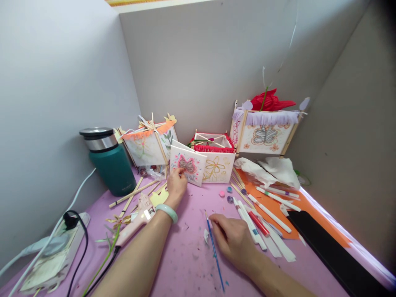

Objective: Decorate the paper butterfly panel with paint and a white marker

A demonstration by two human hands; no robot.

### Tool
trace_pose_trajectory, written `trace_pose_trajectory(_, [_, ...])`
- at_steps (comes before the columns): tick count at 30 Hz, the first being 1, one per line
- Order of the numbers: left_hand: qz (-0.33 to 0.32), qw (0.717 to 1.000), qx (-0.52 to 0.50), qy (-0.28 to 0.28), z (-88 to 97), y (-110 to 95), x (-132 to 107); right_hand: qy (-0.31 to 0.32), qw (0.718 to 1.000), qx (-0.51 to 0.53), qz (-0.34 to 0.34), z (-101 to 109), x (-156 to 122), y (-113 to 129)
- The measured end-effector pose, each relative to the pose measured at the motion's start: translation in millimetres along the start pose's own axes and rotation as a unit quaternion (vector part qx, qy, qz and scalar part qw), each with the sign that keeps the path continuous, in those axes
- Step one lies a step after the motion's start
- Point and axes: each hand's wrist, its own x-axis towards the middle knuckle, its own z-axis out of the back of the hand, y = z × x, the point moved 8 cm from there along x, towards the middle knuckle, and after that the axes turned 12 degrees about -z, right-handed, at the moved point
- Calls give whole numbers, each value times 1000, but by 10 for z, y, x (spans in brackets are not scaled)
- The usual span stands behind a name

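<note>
My left hand (177, 185), with a pale green bangle at the wrist, has its fingers closed at the lower left of a white panel (195, 175) with a coloured butterfly drawing. The panel leans in front of a small paper lantern (218, 167) with red ruffled trim and a yellow flower drawing. Another white panel edge shows behind it. My right hand (232, 239) rests curled on the purple table; nothing shows in its fingers. Just left of it lies a thin blue paintbrush (214, 253), apart from the fingers.
Two more decorated lanterns stand behind, one orange-trimmed (145, 148), one lilac-trimmed (266, 134). At left are a teal tumbler (113, 169), pink glue gun (134, 227), wooden sticks and a power strip (55, 255). Markers (258, 225), orange paper (278, 227) and a black slab (328, 247) lie right.
</note>
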Motion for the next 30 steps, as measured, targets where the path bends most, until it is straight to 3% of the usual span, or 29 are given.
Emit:
trace_pose_trajectory(12, [-4,1000,1,-2,-16,-30,-13,1,1000,-7,-3,7,-3,2])
trace_pose_trajectory(20, [-59,998,-31,-22,13,-149,28,5,1000,-8,-3,-5,-15,-3])
trace_pose_trajectory(30, [-81,996,-18,-28,27,-200,14,11,1000,-5,-4,-19,0,-7])
